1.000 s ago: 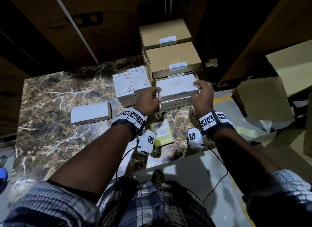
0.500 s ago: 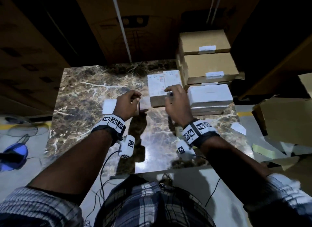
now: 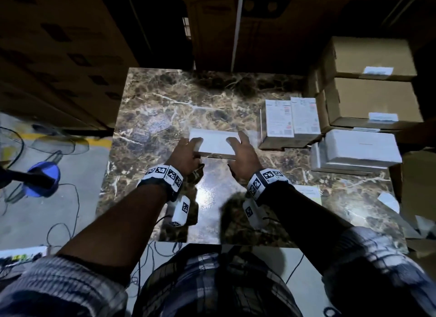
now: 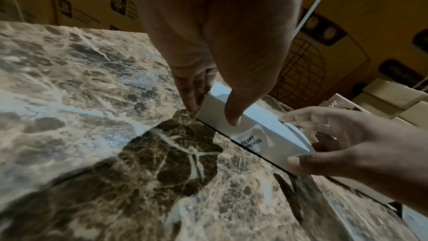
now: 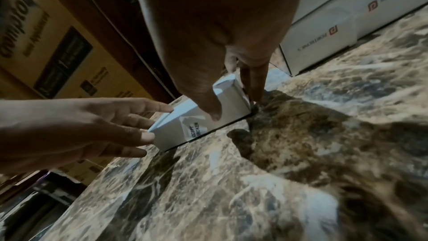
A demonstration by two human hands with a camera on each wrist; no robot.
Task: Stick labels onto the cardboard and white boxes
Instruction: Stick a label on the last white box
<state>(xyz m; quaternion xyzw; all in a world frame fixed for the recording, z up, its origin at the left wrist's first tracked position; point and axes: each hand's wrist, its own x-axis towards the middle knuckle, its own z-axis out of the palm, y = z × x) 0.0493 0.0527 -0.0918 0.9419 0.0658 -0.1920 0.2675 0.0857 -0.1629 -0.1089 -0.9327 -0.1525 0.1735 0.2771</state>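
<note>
A plain white box [image 3: 215, 143] lies on the marble table [image 3: 165, 109], near its middle. My left hand [image 3: 194, 148] grips its left end, thumb on the near face and fingers [image 4: 192, 98] round the end. My right hand [image 3: 236, 144] grips the right end the same way, its thumb [image 5: 213, 110] on the near face. A white label [image 4: 251, 141] printed "ACCEPT BROKEN" sits on the box's near face [image 5: 195, 129], between the two thumbs, with its upper edge wrinkled.
Two printed white boxes [image 3: 292, 118] stand right of the held box. Beyond them are stacked labelled cardboard boxes [image 3: 370, 99] and a white box stack [image 3: 358, 149]. A label sheet [image 3: 309, 191] lies by my right forearm. Big cartons [image 3: 236, 26] wall the far side. Cables and a blue object [image 3: 42, 178] lie on the floor at left.
Both hands left the white stack on the right and moved left to the single white box, which they now hold at both ends. The head view has swung left.
</note>
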